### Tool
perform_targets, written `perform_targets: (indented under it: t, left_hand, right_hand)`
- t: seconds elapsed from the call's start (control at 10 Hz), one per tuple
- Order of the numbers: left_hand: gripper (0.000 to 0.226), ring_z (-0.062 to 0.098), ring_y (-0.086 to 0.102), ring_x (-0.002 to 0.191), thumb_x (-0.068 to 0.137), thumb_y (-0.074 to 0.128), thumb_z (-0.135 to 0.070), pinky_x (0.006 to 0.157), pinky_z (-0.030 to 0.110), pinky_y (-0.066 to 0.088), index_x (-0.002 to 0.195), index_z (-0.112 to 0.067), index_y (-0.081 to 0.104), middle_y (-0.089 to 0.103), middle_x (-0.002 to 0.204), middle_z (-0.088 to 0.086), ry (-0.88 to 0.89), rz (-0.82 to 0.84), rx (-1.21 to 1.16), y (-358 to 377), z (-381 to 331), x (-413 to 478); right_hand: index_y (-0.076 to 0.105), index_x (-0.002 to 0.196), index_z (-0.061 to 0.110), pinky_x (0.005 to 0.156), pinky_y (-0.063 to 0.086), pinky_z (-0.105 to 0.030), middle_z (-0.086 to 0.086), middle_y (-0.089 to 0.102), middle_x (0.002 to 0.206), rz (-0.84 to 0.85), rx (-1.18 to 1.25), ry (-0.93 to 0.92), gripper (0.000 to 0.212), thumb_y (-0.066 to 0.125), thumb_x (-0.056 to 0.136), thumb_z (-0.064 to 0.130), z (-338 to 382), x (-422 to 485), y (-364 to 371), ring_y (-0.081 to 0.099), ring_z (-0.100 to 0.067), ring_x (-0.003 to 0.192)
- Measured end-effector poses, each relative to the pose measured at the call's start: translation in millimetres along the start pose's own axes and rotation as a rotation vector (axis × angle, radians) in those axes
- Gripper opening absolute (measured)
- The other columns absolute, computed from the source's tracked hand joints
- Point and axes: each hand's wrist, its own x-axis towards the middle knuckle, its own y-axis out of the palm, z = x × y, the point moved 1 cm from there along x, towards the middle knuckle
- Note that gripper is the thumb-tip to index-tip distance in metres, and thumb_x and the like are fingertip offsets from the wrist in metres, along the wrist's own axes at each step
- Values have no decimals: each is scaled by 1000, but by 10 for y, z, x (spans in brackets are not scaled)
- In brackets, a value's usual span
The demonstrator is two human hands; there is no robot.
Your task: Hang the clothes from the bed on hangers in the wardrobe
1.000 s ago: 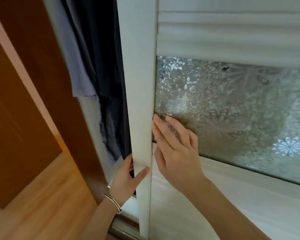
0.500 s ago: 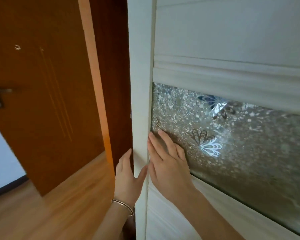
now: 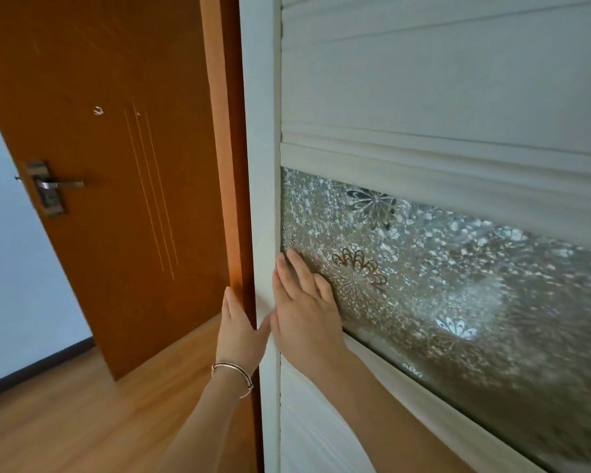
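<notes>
the wardrobe's white sliding door (image 3: pixel 265 165), with a patterned frosted glass panel (image 3: pixel 458 285) across its middle, fills the right side of the view, its left edge against a brown wooden upright (image 3: pixel 234 131). the right hand (image 3: pixel 304 315) lies flat on the glass at the panel's left edge, fingers straight and close together. the left hand (image 3: pixel 241 331), a thin silver bangle (image 3: pixel 234 370) on its wrist, rests along the upright with fingers straight and together, thumb spread onto the white door's edge. an orange-brown wooden room door (image 3: pixel 116 165) with a metal lever handle (image 3: pixel 48 186) stands open at left over a light wood floor (image 3: pixel 65 421).
</notes>
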Motion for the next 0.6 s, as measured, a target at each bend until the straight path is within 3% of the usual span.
perform_targets:
  t: [0.1, 0.2, 0.3, 0.4, 0.5, 0.6]
  left_hand:
    - [79, 25, 16, 145, 90, 51, -30, 117, 36, 23, 148, -9, 3, 11, 157, 10, 10, 37, 57, -12, 52, 128]
    - [72, 24, 11, 146, 94, 43, -26, 118, 34, 20, 148, -7, 0, 6, 158, 10, 5, 105, 200, -45, 49, 189]
    - [70, 24, 16, 145, 95, 41, -26, 115, 35, 24, 148, -9, -1, 4, 158, 8, -2, 112, 192, -37, 46, 177]
    - [70, 24, 16, 145, 95, 41, -23, 116, 36, 24, 148, -9, -3, 2, 158, 7, -35, 163, 150, -59, 24, 167]
    - [59, 28, 27, 140, 94, 42, -24, 114, 40, 29, 143, -1, 19, 32, 148, 13, -4, 218, 172, -164, -31, 163]
    - [49, 26, 40, 132, 91, 50, -24, 110, 39, 36, 136, -7, 37, 48, 135, 9, 39, 125, 102, -334, -90, 87]
  right_hand:
    - [63, 119, 15, 102, 21, -33, -1, 57, 134, -24, -21, -13, 46, 56, 77, 32, 49, 82, 46, 43, -18, 133]
    - [63, 120, 14, 103, 21, -34, -2, 57, 134, -28, 3, -13, 53, 69, 71, 34, 66, 100, 79, 43, -20, 133]
    - [64, 119, 14, 103, 20, -35, -4, 57, 134, -48, 2, -28, 52, 69, 71, 35, 57, 91, 80, 44, -21, 133]
    - [69, 109, 19, 102, 22, -35, -3, 61, 130, -37, 46, -83, 39, 63, 73, 34, 46, 88, 50, 49, -19, 129]
    - [72, 101, 24, 107, 32, -36, 2, 65, 124, -63, 156, -149, 32, 49, 81, 30, -14, 31, 14, 54, -13, 123]
    - [73, 98, 22, 95, 52, -31, 7, 72, 108, -151, 381, -187, 34, 42, 84, 25, -152, -100, -189, 63, -10, 109]
